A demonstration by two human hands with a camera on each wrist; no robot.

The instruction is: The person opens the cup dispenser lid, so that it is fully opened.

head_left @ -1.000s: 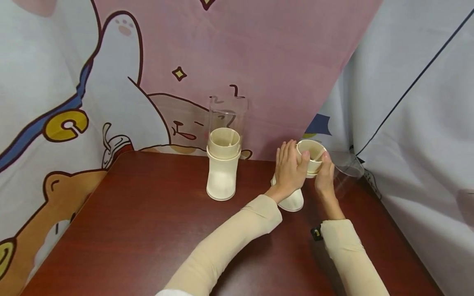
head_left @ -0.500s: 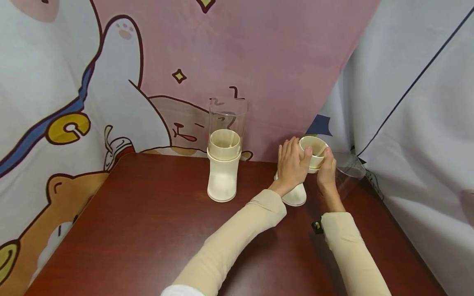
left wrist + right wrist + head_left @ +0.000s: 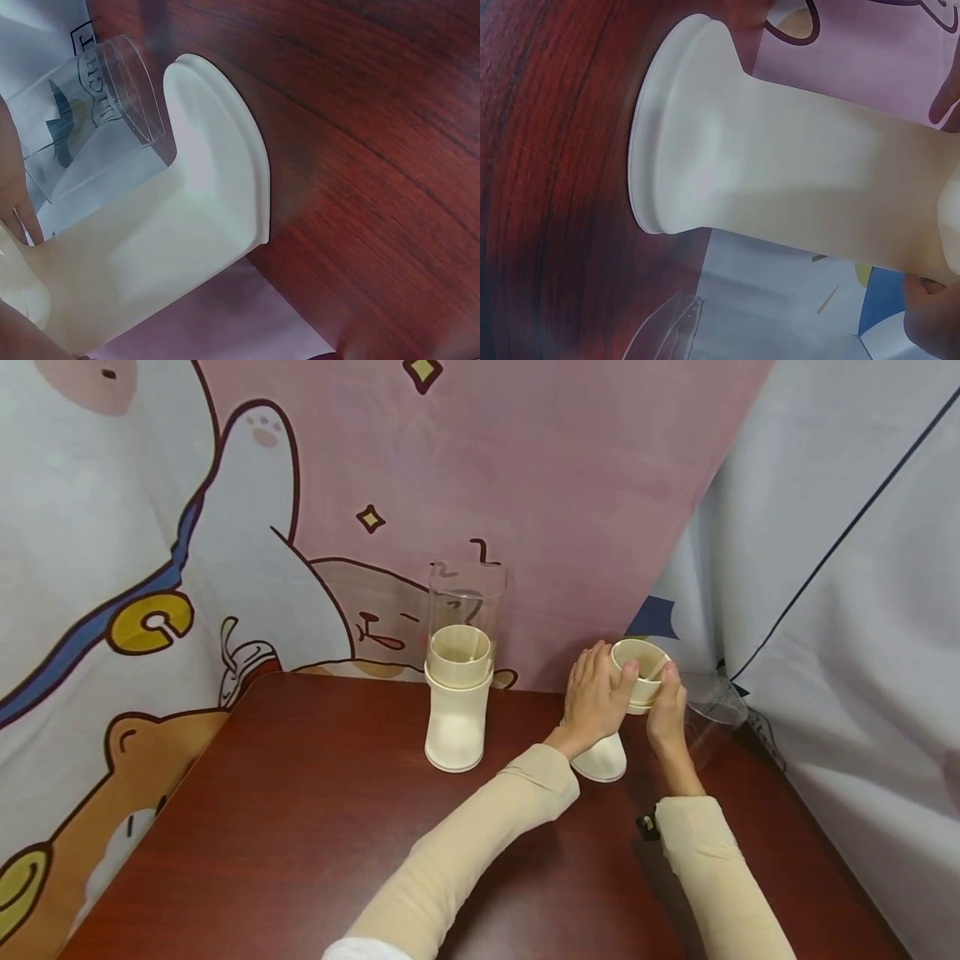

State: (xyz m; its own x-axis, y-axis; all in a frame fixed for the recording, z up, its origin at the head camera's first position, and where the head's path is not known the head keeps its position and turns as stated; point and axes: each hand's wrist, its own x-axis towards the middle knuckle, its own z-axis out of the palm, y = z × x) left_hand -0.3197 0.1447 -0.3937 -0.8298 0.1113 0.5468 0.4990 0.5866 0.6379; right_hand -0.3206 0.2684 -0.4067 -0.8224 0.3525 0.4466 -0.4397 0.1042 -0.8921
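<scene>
At the table's back right, a cream plastic stand [image 3: 603, 760] with a flared foot and an open cup-shaped top [image 3: 640, 685] is between both hands. My left hand [image 3: 597, 697] holds its left side, thumb near the rim and fingers around the back. On the opposite side my right hand [image 3: 666, 718] grips the cup, thumb at the rim. In the left wrist view the flared foot [image 3: 225, 150] meets or nearly meets the tabletop; whether it touches is unclear. The right wrist view shows the smooth column [image 3: 817, 165]. The left hand hides much of the column in the head view.
A similar cream stand [image 3: 455, 727], topped by a clear tube [image 3: 468, 585], stands upright left of the hands. Another clear tube [image 3: 716, 710] is just right of my right hand. Printed cloth [image 3: 562, 510] hangs behind the brown table [image 3: 300, 827].
The held stand has shifted slightly back and to the right, with both hands keeping their hold. The head view has also drifted a little. The other stand stays put.
</scene>
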